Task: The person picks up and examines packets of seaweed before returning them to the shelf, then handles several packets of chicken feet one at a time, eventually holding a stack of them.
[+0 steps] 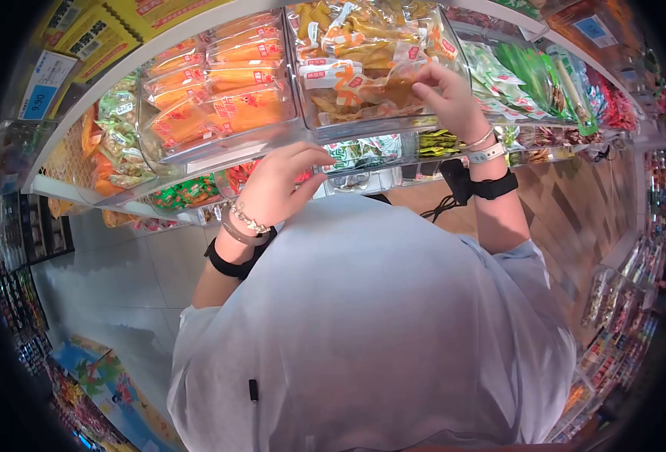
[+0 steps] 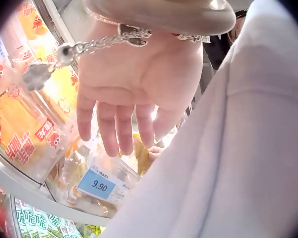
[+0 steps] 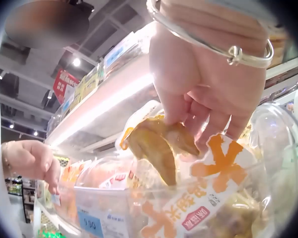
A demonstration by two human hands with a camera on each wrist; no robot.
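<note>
My right hand (image 1: pixel 457 102) reaches into a clear plastic bin (image 1: pixel 382 128) of brown snack packs. Its thumb and fingers pinch a clear packet of chicken wing tips (image 3: pixel 156 146), with orange and white print, at the upper part. In the right wrist view, the packet overlaps other packs in the bin. My left hand (image 1: pixel 280 181) hovers in front of the shelf edge with nothing in it. Its fingers (image 2: pixel 124 129) are loosely extended in the left wrist view, close over a 9.90 price tag (image 2: pixel 100 186).
To the left stands a bin of orange snack packs (image 1: pixel 250 109). Green and white packets (image 1: pixel 499 79) lie to the right. A lower shelf holds green packets (image 1: pixel 370 151). Yellow packs (image 1: pixel 99 45) and another price tag (image 1: pixel 45 84) are at the upper left.
</note>
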